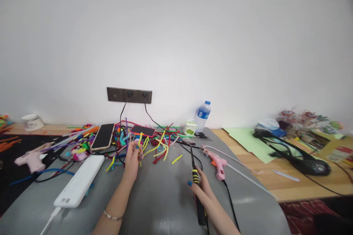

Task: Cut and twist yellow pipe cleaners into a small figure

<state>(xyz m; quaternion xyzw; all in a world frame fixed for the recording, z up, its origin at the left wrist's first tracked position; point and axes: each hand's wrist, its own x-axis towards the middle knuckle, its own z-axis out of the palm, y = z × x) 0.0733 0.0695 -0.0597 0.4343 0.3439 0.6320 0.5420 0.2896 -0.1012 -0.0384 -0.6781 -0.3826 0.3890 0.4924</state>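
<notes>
My left hand is closed, its fingertips pinching a yellow pipe cleaner that sticks up above them. In my right hand is a slim tool with a black-and-yellow striped grip and a long, thin, dark tip pointing at the wall; a black cord runs near its lower end. Between and beyond the hands lie bent yellow pipe cleaners among red ones. A short yellow piece rests alone on the grey table. Right of the tool lies a pink glue gun.
A white power bank and a phone lie left; another phone is behind my left hand. A water bottle stands by a small green-and-white box. Cords hang from wall sockets. A second glue gun lies far left.
</notes>
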